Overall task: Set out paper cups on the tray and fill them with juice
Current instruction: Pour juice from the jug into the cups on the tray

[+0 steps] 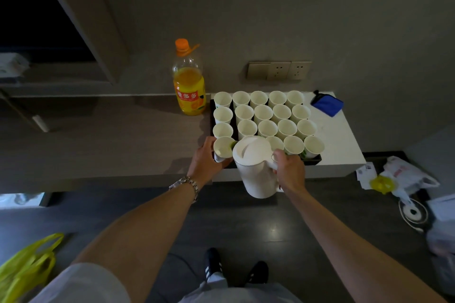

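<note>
Your left hand (205,160) has its fingers wrapped round the near-left paper cup (222,148), lifted a little at the near-left corner of the dark tray (314,160). Your right hand (290,172) grips the handle of the white jug (256,167), held upright over the near edge of the white surface (342,140), its spout just beside that cup. The other cups (267,115) stand packed in rows on the tray, touching or nearly so, and look unfilled. The juice bottle (189,81) stands capped to the left of the tray, about half full.

The main risk is probably the pour: tip the jug too fast and juice may overshoot the cup onto your fingers or the floor. Squeezing the thin cup could buckle it. The jug's body sits close to the near row and could knock those light cups over.
</note>
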Demonstrator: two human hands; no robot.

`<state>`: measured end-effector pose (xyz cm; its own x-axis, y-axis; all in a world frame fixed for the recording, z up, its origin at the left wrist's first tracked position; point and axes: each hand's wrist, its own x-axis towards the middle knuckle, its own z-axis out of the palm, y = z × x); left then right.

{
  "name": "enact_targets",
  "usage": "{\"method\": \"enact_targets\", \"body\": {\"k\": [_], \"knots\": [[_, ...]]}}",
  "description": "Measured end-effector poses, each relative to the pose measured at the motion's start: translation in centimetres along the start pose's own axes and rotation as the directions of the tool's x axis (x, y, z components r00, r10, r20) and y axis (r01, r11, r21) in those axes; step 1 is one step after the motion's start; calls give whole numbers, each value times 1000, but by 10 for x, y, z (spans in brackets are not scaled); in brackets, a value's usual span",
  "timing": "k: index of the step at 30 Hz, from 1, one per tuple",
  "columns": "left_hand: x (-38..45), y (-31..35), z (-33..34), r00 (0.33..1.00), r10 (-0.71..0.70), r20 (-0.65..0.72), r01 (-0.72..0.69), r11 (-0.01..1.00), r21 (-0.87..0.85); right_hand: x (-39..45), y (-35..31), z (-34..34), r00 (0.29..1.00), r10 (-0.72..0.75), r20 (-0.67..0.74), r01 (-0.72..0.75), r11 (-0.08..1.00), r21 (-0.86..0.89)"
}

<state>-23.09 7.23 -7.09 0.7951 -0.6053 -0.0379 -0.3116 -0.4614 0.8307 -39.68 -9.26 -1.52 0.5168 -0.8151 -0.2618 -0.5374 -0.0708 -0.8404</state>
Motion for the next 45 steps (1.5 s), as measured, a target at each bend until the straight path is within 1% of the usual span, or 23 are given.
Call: {"method": "enact_targets", "body": {"k": [1, 4, 5, 7, 9, 12, 15, 19, 22, 28, 32, 36, 40, 42, 45], "knots": [[1, 1, 0, 1000, -3, -1, 3, 1000, -4, 2, 0, -1, 1000, -5, 27, 5, 1000, -1], [2, 3, 0, 1000, 11, -2, -11, 1000, -3, 4, -6, -2, 999, -43, 16, 45, 989, -139], [2, 3, 0, 1000, 18, 0, -18, 1000, -5, 6, -7, -2, 1000, -6, 1, 6, 988, -156], [3, 4, -1, 1000, 22, -2, -22, 1000, -1, 10, -8, -1, 999, 31, -16, -33, 990, -138], [4, 4, -2, 1000, 23, -8, -23, 1000, 1, 8, -12, -3, 999, 36, -10, -37, 989, -143], [6, 3, -3, 1000, 24, -10, -24, 1000, -4, 6, -18, -4, 1000, 2, -9, -3, 989, -150], [6, 2, -4, 1000, 27, -4, -27, 1000, -6, 6, -20, -5, 999, -49, -1, 48, 979, -197], [4, 5, -4, 1000, 20, 2, -20, 1000, -17, 4, -22, -6, 999, -27, -23, 23, 990, -140], [2, 7, -6, 1000, 12, -3, -12, 1000, -26, 1, -24, -7, 998, -51, -28, 45, 983, -180], [-2, 9, -7, 1000, 7, 7, -7, 1000, -30, -1, -24, -7, 998, -65, -25, 58, 978, -198], [-3, 8, -5, 1000, 7, 7, -7, 1000, -23, -1, -24, -8, 999, -40, -3, 38, 977, -209], [-3, 9, -3, 1000, 7, 8, -7, 999, -34, 0, -25, -10, 999, 53, -12, -54, 984, -172], [0, 9, -1, 1000, 18, 10, -18, 999, -35, -1, -29, -10, 998, 57, -3, -57, 985, -164], [1, 10, 0, 1000, 21, 6, -21, 999, -34, -1, -30, -10, 999, 34, 3, -33, 988, -151], [3, 12, 1, 1000, 17, 11, -16, 999, -35, 1, -27, -9, 999, 42, -6, -42, 998, -54]]}}
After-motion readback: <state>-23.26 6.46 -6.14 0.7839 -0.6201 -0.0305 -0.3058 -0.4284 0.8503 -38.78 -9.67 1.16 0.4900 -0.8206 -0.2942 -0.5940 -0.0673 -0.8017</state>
